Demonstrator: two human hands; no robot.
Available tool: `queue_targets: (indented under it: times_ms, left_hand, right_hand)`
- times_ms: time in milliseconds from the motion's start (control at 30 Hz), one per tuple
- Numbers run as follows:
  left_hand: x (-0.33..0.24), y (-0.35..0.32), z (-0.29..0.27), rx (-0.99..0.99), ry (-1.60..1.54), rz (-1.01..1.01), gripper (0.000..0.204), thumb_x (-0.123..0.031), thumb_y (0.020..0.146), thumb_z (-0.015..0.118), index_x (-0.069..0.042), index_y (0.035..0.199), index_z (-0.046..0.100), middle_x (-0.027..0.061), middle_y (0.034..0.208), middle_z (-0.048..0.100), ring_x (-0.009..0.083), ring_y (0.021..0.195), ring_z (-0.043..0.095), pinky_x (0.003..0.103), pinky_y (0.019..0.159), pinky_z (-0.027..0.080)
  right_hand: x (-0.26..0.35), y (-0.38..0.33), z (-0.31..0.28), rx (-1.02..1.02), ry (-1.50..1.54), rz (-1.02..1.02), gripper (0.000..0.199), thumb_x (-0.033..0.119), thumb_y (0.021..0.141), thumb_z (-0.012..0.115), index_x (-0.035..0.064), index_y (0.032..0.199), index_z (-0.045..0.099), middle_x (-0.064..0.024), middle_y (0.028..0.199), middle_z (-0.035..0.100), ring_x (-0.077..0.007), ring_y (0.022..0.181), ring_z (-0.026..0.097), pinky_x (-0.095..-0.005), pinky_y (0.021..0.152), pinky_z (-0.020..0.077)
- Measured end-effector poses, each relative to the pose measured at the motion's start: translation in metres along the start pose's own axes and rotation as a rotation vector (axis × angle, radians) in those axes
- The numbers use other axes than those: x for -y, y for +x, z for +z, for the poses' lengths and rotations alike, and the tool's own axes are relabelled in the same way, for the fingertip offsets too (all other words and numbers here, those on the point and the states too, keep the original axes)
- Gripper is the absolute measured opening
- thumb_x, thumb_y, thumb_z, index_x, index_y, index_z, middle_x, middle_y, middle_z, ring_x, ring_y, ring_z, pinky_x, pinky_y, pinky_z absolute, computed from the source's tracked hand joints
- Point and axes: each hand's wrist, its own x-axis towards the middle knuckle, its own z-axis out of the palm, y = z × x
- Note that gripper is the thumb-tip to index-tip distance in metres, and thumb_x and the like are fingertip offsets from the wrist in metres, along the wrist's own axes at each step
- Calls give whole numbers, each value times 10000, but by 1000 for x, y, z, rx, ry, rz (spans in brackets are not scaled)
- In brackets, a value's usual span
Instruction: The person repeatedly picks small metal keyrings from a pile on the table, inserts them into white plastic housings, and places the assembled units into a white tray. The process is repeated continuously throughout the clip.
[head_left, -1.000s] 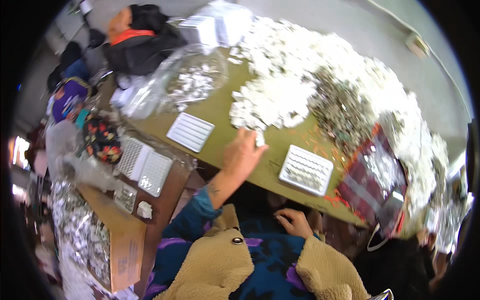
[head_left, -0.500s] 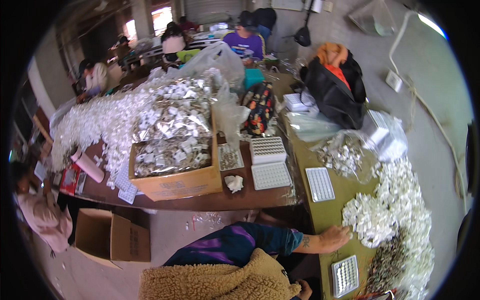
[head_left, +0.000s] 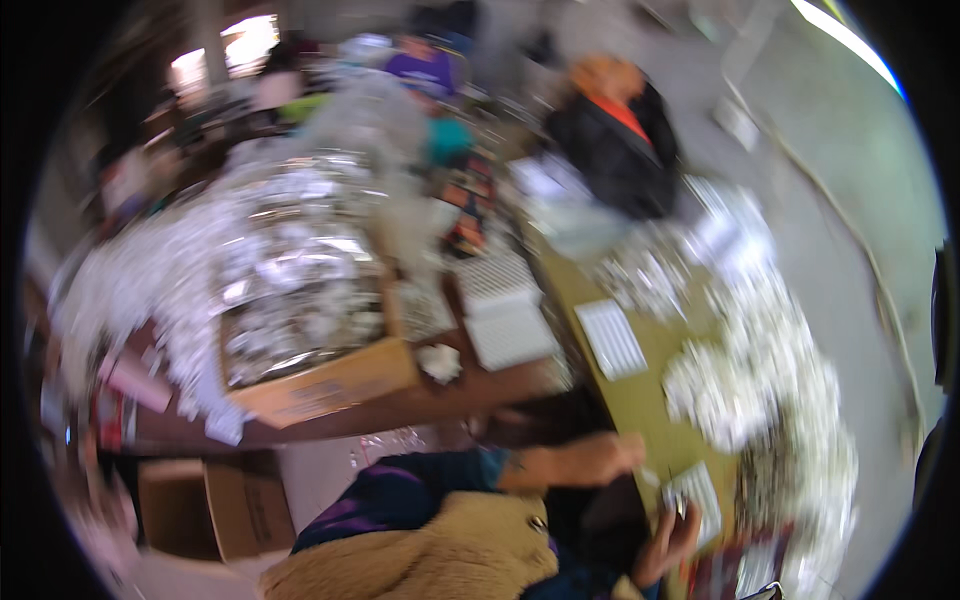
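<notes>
My left hand [head_left: 612,458], blurred by motion, is curled closed over the near edge of the olive-green table [head_left: 640,410]; whatever its fingers hold is hidden. Just below it, my right hand [head_left: 672,540] is raised beside a small white tray [head_left: 697,500]. Its thumb and fingers come together around something small and shiny that I cannot make out. Past the tray, a heap of small white plastic pieces [head_left: 715,390] spreads along the table. A pile of small brownish-grey parts [head_left: 762,470] lies between that heap and the tray.
Another white tray [head_left: 611,340] lies farther up the table, near a clear bag of small parts [head_left: 645,275]. A full cardboard box [head_left: 325,385] stands on the brown table to the left. An open carton [head_left: 215,510] is on the floor. Several people sit farther back.
My left hand has drawn back from the white heap toward the table edge. My right hand has risen from low by my body to the small tray. The whole view has shifted and blurred.
</notes>
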Motion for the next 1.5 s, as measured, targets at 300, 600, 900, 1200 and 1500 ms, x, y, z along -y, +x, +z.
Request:
queue_targets:
  times_ms: [300,600,900,1200,1500]
  left_hand:
    - [-15,22,-18,59,-221,-148,71,91,868,586,29,901,582,140,880,600,239,743,640,315,677,526]
    - [-5,93,10,303,-604,-189,23,53,917,613,32,914,605,90,894,624,163,738,653,274,675,529]
    - [3,103,70,589,-1410,-836,212,-77,910,702,37,1064,611,144,932,689,186,789,686,301,693,584]
    - [-15,76,84,482,-1382,-995,199,-44,913,677,9,1098,627,103,973,698,151,766,667,279,648,554]
    - [17,67,67,-80,-789,-586,138,-32,924,652,-1,1043,589,121,982,679,147,759,656,270,644,540]
  right_hand:
    - [28,19,23,101,-247,122,226,-13,889,678,-15,1112,637,-84,945,652,-130,787,640,-242,681,504]
    - [33,17,6,-233,47,315,207,17,937,649,-4,1129,575,-26,924,631,-80,828,603,-243,718,511]
    - [35,1,-13,-496,-411,57,283,-26,822,718,17,1058,568,-119,928,592,-270,845,620,-350,745,504]
    - [18,-4,-30,-250,-723,-163,298,80,815,703,15,1081,586,-147,912,581,-355,836,597,-418,729,493]
    - [5,18,-118,-470,-530,108,182,55,837,718,-14,997,663,-175,889,671,-315,787,666,-383,686,528]
